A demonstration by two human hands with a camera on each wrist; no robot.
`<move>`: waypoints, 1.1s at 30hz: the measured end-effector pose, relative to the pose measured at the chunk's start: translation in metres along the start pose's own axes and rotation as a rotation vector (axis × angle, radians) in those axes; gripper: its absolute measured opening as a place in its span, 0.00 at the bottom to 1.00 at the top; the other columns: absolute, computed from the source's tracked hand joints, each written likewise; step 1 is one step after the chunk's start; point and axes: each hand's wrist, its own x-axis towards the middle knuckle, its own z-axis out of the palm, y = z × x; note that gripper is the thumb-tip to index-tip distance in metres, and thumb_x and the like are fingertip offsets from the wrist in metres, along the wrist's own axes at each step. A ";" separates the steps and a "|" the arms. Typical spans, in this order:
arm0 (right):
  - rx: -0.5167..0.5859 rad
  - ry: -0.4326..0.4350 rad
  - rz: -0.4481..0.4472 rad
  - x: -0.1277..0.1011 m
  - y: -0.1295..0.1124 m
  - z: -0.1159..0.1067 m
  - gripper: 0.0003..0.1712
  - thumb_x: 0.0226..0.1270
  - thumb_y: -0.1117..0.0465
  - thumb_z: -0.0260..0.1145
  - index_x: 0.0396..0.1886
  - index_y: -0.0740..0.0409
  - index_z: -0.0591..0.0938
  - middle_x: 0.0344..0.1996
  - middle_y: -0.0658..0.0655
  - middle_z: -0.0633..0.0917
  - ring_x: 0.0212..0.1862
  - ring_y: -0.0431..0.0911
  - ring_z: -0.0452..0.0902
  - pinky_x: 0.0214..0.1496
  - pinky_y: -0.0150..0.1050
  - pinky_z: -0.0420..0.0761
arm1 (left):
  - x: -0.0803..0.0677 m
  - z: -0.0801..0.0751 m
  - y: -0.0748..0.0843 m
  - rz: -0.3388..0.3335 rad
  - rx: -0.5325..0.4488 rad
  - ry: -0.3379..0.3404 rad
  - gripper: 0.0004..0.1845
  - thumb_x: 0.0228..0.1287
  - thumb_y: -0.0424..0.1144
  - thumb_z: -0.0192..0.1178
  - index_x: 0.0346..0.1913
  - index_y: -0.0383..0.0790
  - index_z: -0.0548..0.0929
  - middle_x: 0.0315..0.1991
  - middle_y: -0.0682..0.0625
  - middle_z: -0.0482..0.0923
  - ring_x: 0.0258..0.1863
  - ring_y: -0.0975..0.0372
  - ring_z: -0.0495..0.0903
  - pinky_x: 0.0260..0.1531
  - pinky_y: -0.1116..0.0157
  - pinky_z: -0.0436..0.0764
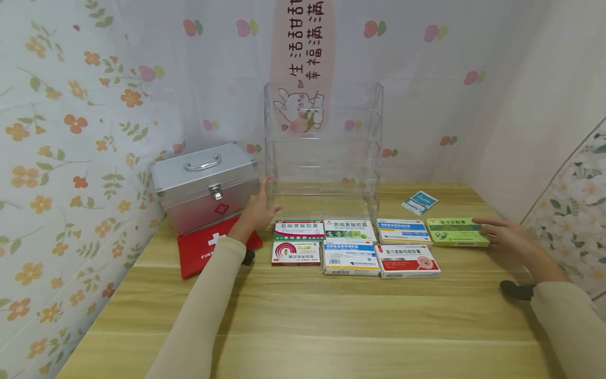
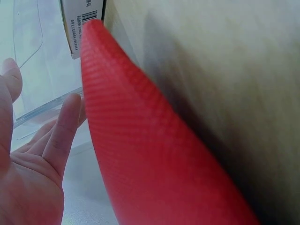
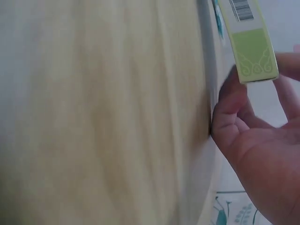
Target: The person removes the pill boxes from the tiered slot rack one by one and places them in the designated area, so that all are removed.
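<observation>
Hands frame a row of medicine boxes: right hand (image 1: 506,236) curls fingers and thumb round the end of the green box (image 1: 456,232), right of the clear rack (image 1: 324,145); left hand (image 1: 259,209) hovers open-fingered at the rack's left foot, holding nothing.

Likely light, stiff card that could dent, the green box seems best taken by its short edges. Only the right wrist view shows the thumb (image 3: 229,96) against its end; only the left wrist view shows the red pouch (image 2: 150,154) close up.
</observation>
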 end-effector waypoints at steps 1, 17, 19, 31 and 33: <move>-0.032 -0.010 0.007 0.002 0.000 0.001 0.22 0.78 0.65 0.52 0.51 0.32 0.83 0.36 0.36 0.76 0.22 0.37 0.61 0.25 0.36 0.69 | 0.000 0.000 0.000 -0.002 0.000 -0.003 0.51 0.65 0.43 0.67 0.77 0.59 0.39 0.22 0.41 0.71 0.20 0.51 0.72 0.30 0.53 0.77; -0.364 0.038 0.000 0.011 -0.005 0.011 0.39 0.75 0.59 0.61 0.75 0.70 0.54 0.43 0.52 0.80 0.33 0.28 0.71 0.37 0.36 0.82 | 0.001 0.001 -0.001 0.017 -0.006 -0.008 0.51 0.66 0.43 0.66 0.77 0.57 0.39 0.20 0.41 0.72 0.18 0.52 0.73 0.26 0.54 0.77; -0.411 0.056 -0.030 0.011 -0.002 0.013 0.38 0.74 0.59 0.62 0.73 0.74 0.57 0.51 0.65 0.82 0.37 0.25 0.75 0.38 0.37 0.83 | 0.000 0.001 -0.001 0.013 0.008 -0.008 0.51 0.66 0.43 0.66 0.77 0.56 0.38 0.19 0.43 0.71 0.16 0.53 0.72 0.22 0.57 0.76; -0.620 0.205 -0.133 0.011 -0.025 0.034 0.37 0.75 0.52 0.61 0.72 0.72 0.62 0.64 0.79 0.68 0.60 0.70 0.70 0.38 0.25 0.76 | -0.009 -0.001 0.016 -0.059 0.220 0.020 0.53 0.67 0.50 0.63 0.79 0.59 0.34 0.54 0.36 0.78 0.44 0.41 0.80 0.41 0.43 0.79; -0.607 0.228 -0.150 0.011 -0.034 0.044 0.39 0.74 0.51 0.61 0.73 0.70 0.61 0.66 0.78 0.67 0.61 0.70 0.70 0.36 0.20 0.74 | -0.010 -0.002 0.018 -0.058 0.242 0.024 0.52 0.66 0.50 0.63 0.80 0.59 0.35 0.68 0.36 0.67 0.56 0.36 0.74 0.52 0.38 0.74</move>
